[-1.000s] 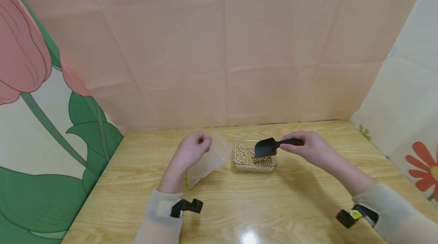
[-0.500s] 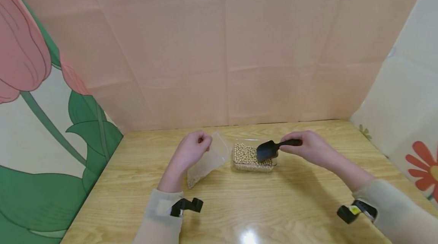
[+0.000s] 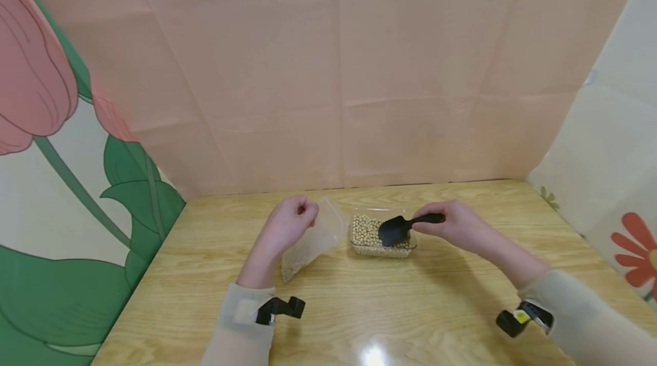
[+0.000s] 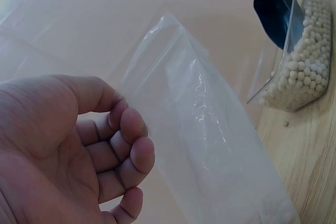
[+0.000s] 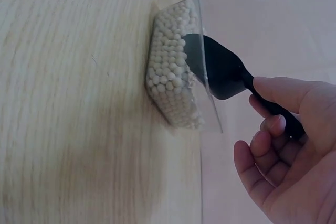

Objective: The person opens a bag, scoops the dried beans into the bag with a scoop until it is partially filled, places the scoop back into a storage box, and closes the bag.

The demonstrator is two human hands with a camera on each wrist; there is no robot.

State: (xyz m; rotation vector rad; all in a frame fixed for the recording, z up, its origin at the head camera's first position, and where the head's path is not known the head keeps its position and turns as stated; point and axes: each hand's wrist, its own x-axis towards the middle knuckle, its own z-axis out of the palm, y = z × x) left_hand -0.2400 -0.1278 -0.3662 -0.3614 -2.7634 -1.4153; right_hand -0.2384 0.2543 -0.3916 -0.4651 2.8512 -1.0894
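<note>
My right hand (image 3: 454, 226) grips the handle of a black scoop (image 3: 394, 231). In the right wrist view, the tip of the scoop (image 5: 195, 53) dips among pale round beans (image 5: 169, 61) inside a clear plastic box (image 5: 211, 90). My left hand (image 3: 293, 220) pinches the top edge of a clear plastic bag (image 3: 320, 235) between thumb and fingers, left of the box. In the left wrist view, the bag (image 4: 210, 129) hangs with its mouth upward, and a few beans (image 4: 275, 208) show dimly at its bottom.
Both hands work over a wooden table (image 3: 328, 309). Behind it rises a pink sheet (image 3: 339, 98); printed flower panels stand at left and right. One small crumb (image 4: 286, 124) lies on the wood beside the box.
The right hand has lowered the scoop into the beans and shifted slightly left, the blade now tilting down. The left hand and the bag stay in place.
</note>
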